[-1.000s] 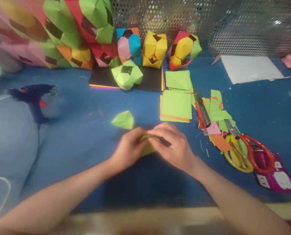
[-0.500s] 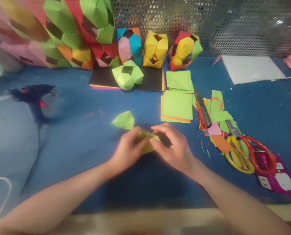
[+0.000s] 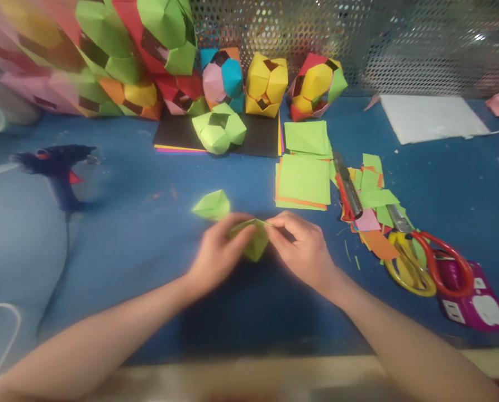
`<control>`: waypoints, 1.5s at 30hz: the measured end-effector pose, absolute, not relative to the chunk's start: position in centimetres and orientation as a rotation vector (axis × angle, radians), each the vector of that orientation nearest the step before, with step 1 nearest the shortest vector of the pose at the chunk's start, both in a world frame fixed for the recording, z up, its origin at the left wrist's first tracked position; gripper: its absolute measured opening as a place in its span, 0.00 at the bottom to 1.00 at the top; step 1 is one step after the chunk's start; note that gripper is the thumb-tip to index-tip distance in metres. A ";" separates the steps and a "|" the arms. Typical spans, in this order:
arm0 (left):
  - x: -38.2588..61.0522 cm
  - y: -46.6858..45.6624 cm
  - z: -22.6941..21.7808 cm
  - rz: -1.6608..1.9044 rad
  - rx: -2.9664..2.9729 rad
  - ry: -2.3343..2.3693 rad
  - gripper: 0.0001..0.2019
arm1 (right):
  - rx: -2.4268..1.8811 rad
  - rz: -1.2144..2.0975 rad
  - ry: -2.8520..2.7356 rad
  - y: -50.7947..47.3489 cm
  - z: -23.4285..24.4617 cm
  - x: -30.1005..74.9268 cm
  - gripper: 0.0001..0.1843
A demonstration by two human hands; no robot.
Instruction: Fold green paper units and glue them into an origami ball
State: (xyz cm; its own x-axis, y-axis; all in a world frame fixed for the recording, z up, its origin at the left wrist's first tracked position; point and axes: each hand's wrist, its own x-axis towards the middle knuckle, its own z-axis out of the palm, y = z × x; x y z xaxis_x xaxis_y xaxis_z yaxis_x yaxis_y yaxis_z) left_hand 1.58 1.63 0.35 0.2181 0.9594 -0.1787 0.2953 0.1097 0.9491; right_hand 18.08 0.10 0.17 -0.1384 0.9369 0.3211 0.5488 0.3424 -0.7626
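Observation:
Between my hands is a folded piece of green paper (image 3: 256, 241), its lower corner pointing toward me. My left hand (image 3: 221, 245) grips its left side, the thumb lying across the front and the fingers hidden behind. At the paper's right corner, my right hand (image 3: 300, 248) pinches with thumb and forefinger. Just beyond my left hand lies another folded green paper piece (image 3: 213, 205). A stack of green and orange paper squares (image 3: 303, 180) sits past my right hand, with more green squares (image 3: 306, 138) behind it.
Paper scraps (image 3: 370, 198), a utility knife (image 3: 347, 184) and scissors (image 3: 444, 262) lie to the right, by a purple packet (image 3: 475, 301). At left is a corded glue gun (image 3: 60, 167). Folded paper shapes (image 3: 266, 84) line the back before a perforated metal panel (image 3: 283, 28).
The green paper has turned so more of its folded face shows. My right fingers have closed on its right corner, and my left thumb now lies along its front.

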 end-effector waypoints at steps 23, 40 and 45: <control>1.6 1.4 -0.1 0.810 1.505 1.228 0.10 | -1.309 0.504 -1.862 0.1 0.5 18.0 0.06; 1.3 1.3 -0.6 0.794 1.430 1.214 0.09 | -1.304 0.636 -1.775 0.0 0.6 17.9 0.06; 1.4 1.3 -0.3 0.772 1.471 1.165 0.10 | -1.316 0.689 -1.764 0.0 0.8 17.8 0.02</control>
State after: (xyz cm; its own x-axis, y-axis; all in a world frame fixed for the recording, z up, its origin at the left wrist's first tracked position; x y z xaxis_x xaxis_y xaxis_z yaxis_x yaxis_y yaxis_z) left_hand 1.37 1.32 -0.33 0.3157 0.9416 -0.1170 0.2587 0.0332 0.9654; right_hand 17.84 0.04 0.79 -0.1266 0.9508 0.2828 0.5075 0.3070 -0.8051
